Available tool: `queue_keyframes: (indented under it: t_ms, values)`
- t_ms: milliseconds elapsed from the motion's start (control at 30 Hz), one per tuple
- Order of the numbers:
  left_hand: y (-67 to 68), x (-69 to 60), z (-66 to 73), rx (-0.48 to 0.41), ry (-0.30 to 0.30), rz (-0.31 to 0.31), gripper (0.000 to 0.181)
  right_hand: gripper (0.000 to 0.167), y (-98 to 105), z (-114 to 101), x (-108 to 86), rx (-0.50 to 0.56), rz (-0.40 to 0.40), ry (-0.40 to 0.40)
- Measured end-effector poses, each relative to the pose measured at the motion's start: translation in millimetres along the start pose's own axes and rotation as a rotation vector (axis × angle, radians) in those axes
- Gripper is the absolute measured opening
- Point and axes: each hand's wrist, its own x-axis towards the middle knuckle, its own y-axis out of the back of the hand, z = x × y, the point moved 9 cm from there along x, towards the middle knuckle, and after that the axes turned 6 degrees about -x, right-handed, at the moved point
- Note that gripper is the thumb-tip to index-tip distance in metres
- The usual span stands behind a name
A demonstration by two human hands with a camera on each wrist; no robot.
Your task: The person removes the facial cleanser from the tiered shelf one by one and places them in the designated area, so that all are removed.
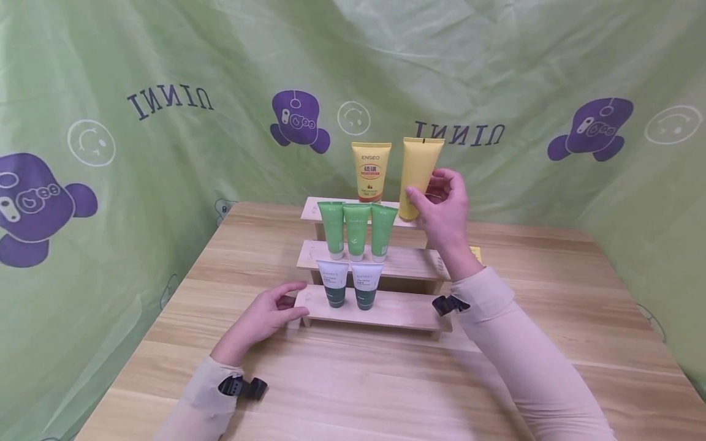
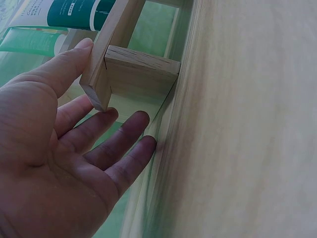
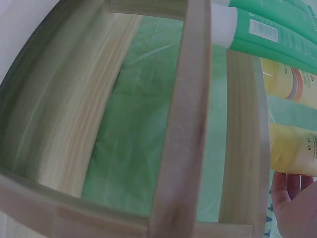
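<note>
My right hand (image 1: 445, 211) grips a yellow squeeze tube (image 1: 420, 168) upright, cap down, at the right end of the top step; whether its cap touches the board is unclear. Another yellow tube (image 1: 371, 171) with a printed front stands left of it. My left hand (image 2: 59, 134) spreads loosely about the left end of the lowest step (image 2: 101, 82), thumb at its edge and the other fingers relaxed. Three green tubes (image 1: 356, 231) stand on the middle step. Two white-and-dark-green tubes (image 1: 366, 286) stand on the lowest. In the right wrist view, the held tube (image 3: 297, 148) is partly cut off.
The three-step wooden display stand (image 1: 408, 311) rests on a wood-grain table (image 1: 353, 392). Behind its right side shows a small yellow item (image 1: 475, 252), partly hidden by my right wrist. A green printed curtain (image 1: 231, 55) surrounds the back and sides.
</note>
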Motion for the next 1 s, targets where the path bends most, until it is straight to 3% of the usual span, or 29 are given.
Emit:
queue_keyframes:
  t_ms: [167, 567, 1000]
  values:
    - [0.0, 0.1, -0.6, 0.012, 0.0, -0.004, 0.063, 0.052, 11, -7, 2.4, 0.018, 0.023, -0.001]
    - [1.2, -0.1, -1.7, -0.004, 0.011, -0.004, 0.063, 0.053, 65, -13, 8.4, 0.124, 0.152, -0.02]
    - [-0.4, -0.5, -1.2, 0.003, 0.014, -0.01, 0.064, 0.059, 118, 5, -1.5, 0.19, 0.26, -0.11]
